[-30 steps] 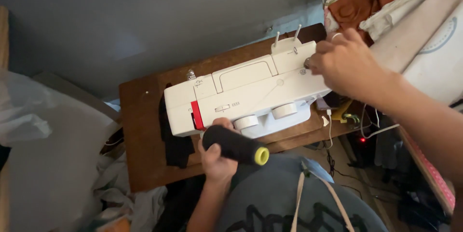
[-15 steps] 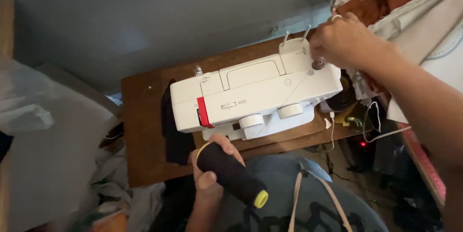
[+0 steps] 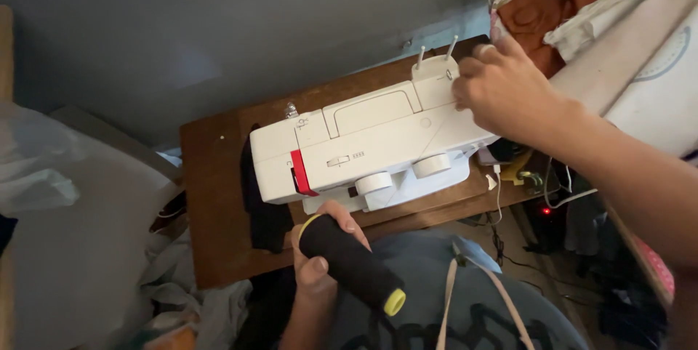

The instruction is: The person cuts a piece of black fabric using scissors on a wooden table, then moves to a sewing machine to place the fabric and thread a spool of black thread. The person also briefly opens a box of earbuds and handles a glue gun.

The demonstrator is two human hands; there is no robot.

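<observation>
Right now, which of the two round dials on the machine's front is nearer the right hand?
The right-side dial, toward the right hand; the other dial sits nearer the red panel.

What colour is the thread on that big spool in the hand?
Black thread on a yellow core: the thread spool, seen in the head view.

Left hand [image 3: 314,263] grips black thread spool [image 3: 350,263]; right hand [image 3: 502,92] on sewing machine [image 3: 363,146].

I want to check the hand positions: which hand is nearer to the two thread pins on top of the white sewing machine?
Right. The right hand is beside the pins, at the machine's end. The left hand is at the table's near edge, holding a black thread spool.
</observation>
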